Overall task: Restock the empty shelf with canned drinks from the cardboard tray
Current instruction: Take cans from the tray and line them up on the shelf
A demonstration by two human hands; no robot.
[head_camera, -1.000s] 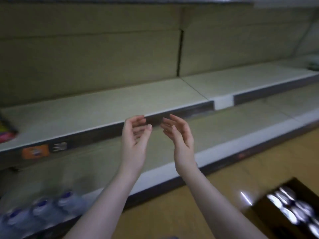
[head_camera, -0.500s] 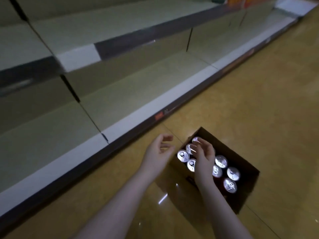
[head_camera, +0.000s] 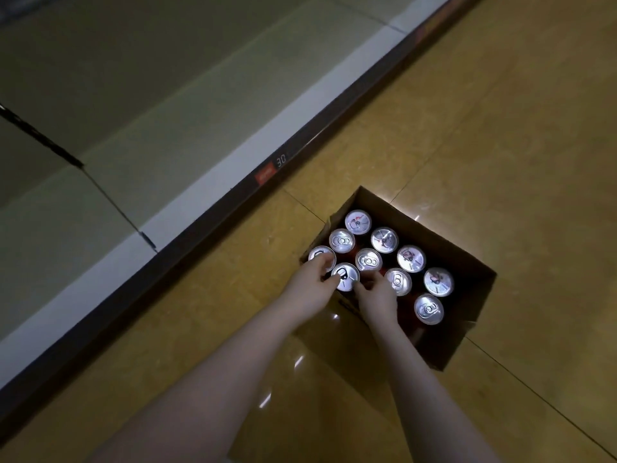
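Nearest the viewer, two bare forearms are stretched down to the near-left corner of the cardboard tray (head_camera: 444, 349), which is set on the floor (head_camera: 500, 128). The left hand (head_camera: 309, 287) and the right hand (head_camera: 377, 299) are brought in on either side of one near can (head_camera: 345, 279). The fingers of both are curled against its sides, and those of the left also lie partly over the corner can (head_camera: 320, 253) beside it. Whether a firm hold has been taken by either hand cannot be told. The cans are stood upright, tops up and packed close, so a straight upward lift is judged to be called for. Beyond the tray and to its left, the empty shelf (head_camera: 173, 138) is seen, bare and low, lying on the left hand's side
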